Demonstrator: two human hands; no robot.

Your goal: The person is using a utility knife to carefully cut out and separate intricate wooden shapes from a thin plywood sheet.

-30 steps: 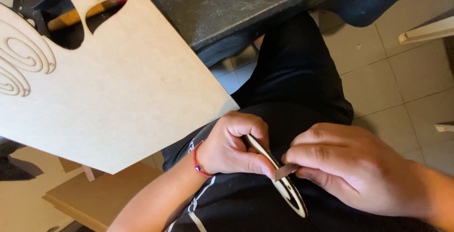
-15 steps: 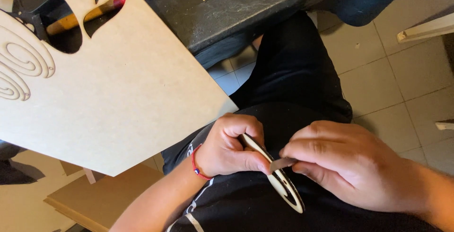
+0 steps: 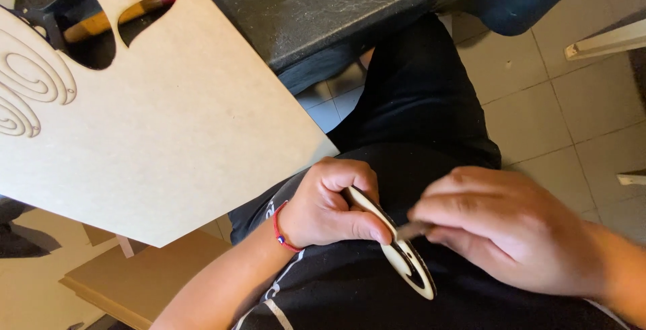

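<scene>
Sanding step under way: left hand (image 3: pixel 323 209), fingers pinching, holds the oval wooden cutout (image 3: pixel 397 252) at lower centre over the lap; right hand (image 3: pixel 511 232) fingers pinch a small sanding strip (image 3: pixel 412 230) against its edge. Next probably needs turning the cutout for unsanded edge.

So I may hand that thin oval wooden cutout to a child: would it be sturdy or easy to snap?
The oval cutout looks thin and flat with openings cut through it, so probably light and stiff but breakable at its narrow ribs. The left hand pinches it easily by the edge, which suggests little weight.
</scene>
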